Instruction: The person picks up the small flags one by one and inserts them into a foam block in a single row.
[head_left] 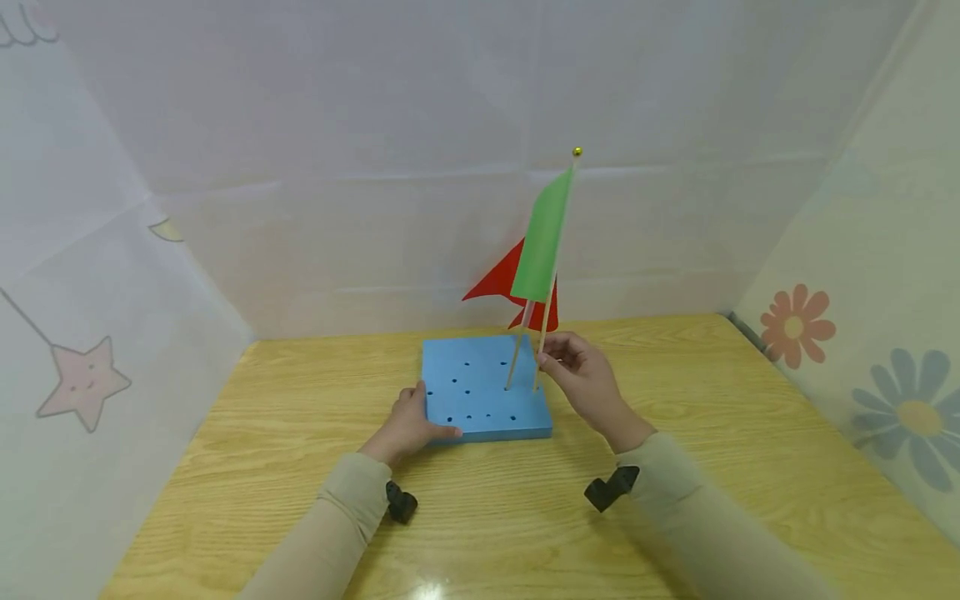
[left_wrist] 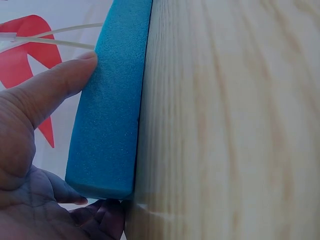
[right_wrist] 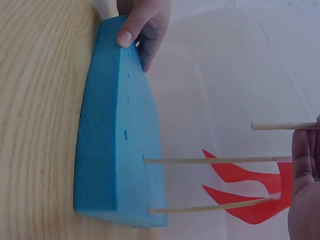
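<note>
A flat blue foam block point(head_left: 483, 375) with several small holes in its top lies on the table. My left hand point(head_left: 407, 427) grips its near left corner, thumb at the front top edge and fingers along the side. Two thin wooden sticks point(right_wrist: 215, 160) with red flags point(right_wrist: 286, 182) stand in holes on the block's right part. My right hand point(head_left: 585, 379) pinches the stick of a green flag point(head_left: 546, 237) topped with a gold bead point(head_left: 577, 152). In the right wrist view this stick's lower end point(right_wrist: 265, 126) hangs free above the block.
The wooden table point(head_left: 300, 417) runs out to light cloth walls behind and at both sides. Printed flowers point(head_left: 798, 325) decorate the right cloth, a printed star point(head_left: 86, 383) the left. The red flags overlap the green one in the head view.
</note>
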